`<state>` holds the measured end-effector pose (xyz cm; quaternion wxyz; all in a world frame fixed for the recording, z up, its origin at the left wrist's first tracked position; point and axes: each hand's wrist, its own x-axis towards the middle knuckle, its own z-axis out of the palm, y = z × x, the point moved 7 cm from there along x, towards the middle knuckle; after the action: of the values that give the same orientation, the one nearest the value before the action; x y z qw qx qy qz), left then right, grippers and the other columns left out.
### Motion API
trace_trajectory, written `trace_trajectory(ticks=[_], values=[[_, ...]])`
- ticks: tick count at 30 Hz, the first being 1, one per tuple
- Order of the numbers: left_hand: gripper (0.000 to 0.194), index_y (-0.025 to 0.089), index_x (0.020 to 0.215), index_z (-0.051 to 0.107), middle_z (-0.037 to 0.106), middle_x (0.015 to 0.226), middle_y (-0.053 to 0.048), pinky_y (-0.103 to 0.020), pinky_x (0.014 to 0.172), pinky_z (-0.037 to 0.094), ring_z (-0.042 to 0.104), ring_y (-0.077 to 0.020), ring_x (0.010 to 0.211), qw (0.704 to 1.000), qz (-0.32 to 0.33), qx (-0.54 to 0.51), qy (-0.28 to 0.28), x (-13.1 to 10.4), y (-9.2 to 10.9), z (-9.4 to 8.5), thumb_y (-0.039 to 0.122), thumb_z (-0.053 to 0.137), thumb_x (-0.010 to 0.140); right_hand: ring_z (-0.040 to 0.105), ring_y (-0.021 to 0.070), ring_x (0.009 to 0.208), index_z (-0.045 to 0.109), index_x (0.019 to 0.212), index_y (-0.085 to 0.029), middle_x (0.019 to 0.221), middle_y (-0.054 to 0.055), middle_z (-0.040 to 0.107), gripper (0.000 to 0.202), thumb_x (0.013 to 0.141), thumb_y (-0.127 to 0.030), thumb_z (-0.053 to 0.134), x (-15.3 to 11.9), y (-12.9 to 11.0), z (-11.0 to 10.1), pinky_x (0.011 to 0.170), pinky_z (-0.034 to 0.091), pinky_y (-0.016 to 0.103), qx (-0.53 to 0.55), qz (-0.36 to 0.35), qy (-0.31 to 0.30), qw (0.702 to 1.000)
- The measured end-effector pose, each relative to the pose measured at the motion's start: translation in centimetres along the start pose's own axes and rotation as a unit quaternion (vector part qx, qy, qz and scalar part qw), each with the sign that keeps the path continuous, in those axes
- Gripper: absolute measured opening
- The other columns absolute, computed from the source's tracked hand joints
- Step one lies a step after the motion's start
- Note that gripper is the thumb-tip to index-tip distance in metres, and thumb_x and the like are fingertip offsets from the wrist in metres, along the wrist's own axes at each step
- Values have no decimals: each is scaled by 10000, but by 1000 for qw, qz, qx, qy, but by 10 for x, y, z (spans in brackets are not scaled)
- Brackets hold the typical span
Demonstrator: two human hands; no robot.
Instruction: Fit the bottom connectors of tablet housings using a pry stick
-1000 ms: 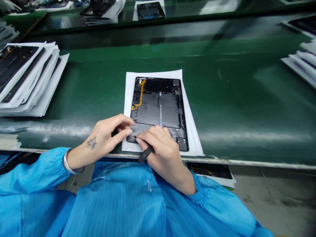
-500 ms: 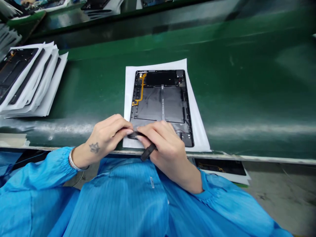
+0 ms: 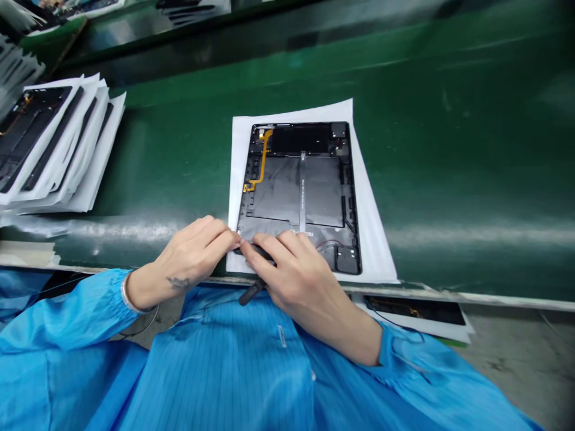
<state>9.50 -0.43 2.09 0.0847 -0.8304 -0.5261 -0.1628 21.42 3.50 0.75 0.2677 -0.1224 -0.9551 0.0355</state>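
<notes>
Tablet housing (image 3: 281, 185) lies just beyond the right hand (image 3: 299, 272), which grips a black tool (image 3: 252, 291), and the left hand (image 3: 195, 245), pinched on what I cannot tell, their fingertips having drawn together, apparently centring work beneath them.

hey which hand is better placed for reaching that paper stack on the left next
Probably the left hand: it lies nearer the stack, while the right hand is farther off and appears to hold a black tool.
</notes>
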Motion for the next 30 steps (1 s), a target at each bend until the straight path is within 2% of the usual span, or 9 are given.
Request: trace_trajectory(ticks=[6,10,13,15,17,20,23,26,30], values=[[150,99,1102,643,710,1024,-91,-287,815,555,663,-176,901,999,-32,-2,34,-13,-6,-6,108,564,976,458,232,813,669,1171,-60,1038,114,694,350,1009,-100,361,0,0,2,690,367,368,9,-4,-11,1000],[233,45,1179,617,710,1046,-135,-328,851,577,674,-213,966,1000,23,9,14,-14,5,-8,70,482,992,481,228,807,660,1165,-50,1038,119,699,295,996,-111,426,0,0,4,678,387,371,20,-9,-8,1000],[253,-1,1163,616,710,1039,-183,-358,820,592,683,-244,942,993,86,84,-1,-10,21,-9,84,448,994,541,238,877,614,1229,-42,1078,142,690,391,1014,-349,503,2,6,-4,728,456,375,89,15,-7,996],[257,-18,1128,634,712,1022,-197,-358,763,595,686,-257,898,980,114,161,-15,-8,29,-8,99,454,986,581,250,957,541,1322,-25,1135,170,663,659,987,-583,438,4,11,-13,792,504,377,144,32,-19,989],[245,-11,1089,648,717,965,-183,-350,710,593,682,-247,826,973,128,190,-27,-7,30,-4,99,459,981,612,237,927,504,1370,-40,1093,156,658,759,976,-661,318,6,14,-23,765,520,351,140,41,-35,989],[237,52,1119,632,718,1014,-162,-353,765,611,687,-227,876,991,94,97,-27,-6,15,0,140,439,1013,608,185,732,534,1350,-94,906,82,661,549,1051,-489,299,6,16,-38,636,472,305,45,36,-5,998],[306,100,1252,572,639,1304,-200,-409,956,591,634,-264,1203,1000,17,-24,-4,-4,-6,3,292,457,1042,578,136,637,536,1343,-148,809,19,640,325,1045,-219,425,1,17,-45,590,432,267,16,29,43,999],[344,74,1286,550,621,1347,-212,-414,1018,567,623,-279,1253,998,18,-66,13,-2,-7,5,295,496,1028,588,119,687,559,1333,-191,863,17,656,386,979,-57,487,-1,19,-38,604,442,233,41,31,26,998],[317,70,1255,572,679,1257,-172,-388,1001,573,661,-254,1180,991,3,-131,15,-2,-6,7,279,502,1027,623,157,859,600,1308,-168,1053,73,713,404,956,-14,472,3,18,-22,754,510,271,64,9,-14,998]])
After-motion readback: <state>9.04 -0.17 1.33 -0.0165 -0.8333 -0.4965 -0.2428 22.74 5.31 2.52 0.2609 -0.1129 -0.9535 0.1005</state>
